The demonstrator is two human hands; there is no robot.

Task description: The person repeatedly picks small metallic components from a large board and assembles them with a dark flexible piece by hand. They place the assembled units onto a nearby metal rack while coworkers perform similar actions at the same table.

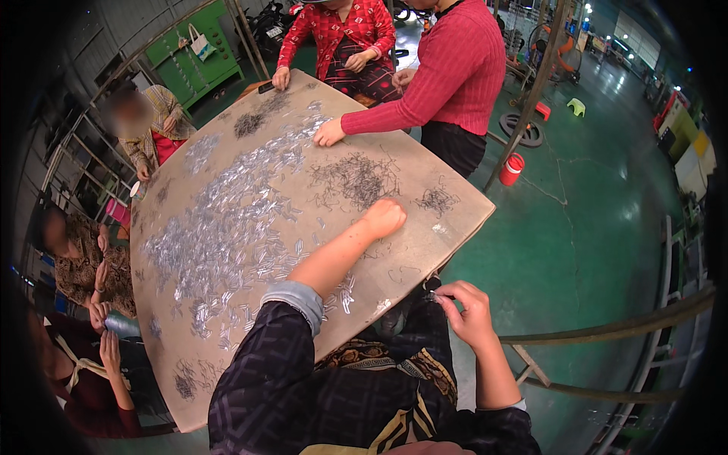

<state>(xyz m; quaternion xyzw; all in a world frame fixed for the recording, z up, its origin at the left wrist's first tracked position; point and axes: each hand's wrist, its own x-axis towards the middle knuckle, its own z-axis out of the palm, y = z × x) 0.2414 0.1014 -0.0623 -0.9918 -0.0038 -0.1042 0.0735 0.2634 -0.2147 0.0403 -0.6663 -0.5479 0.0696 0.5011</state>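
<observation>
My left hand (384, 218) is closed just above the table, beside a loose pile of thin dark wire hooks (355, 179). What its fingers hold, if anything, is hidden. Off the table's near right edge, my right hand (470, 312) pinches a small shiny clear piece (433, 295) between thumb and fingertips. A broad heap of shiny clear pieces (227, 220) covers the middle of the brown table (425, 246). A smaller cluster of dark hooks (438, 199) lies to the right of my left hand.
Several people sit or stand around the table. One in a red ribbed sweater (462, 72) reaches a hand (329, 133) into the heap. A red bucket (512, 168) and a tyre (522, 130) stand on the green floor. A curved rail (607, 331) runs at my right.
</observation>
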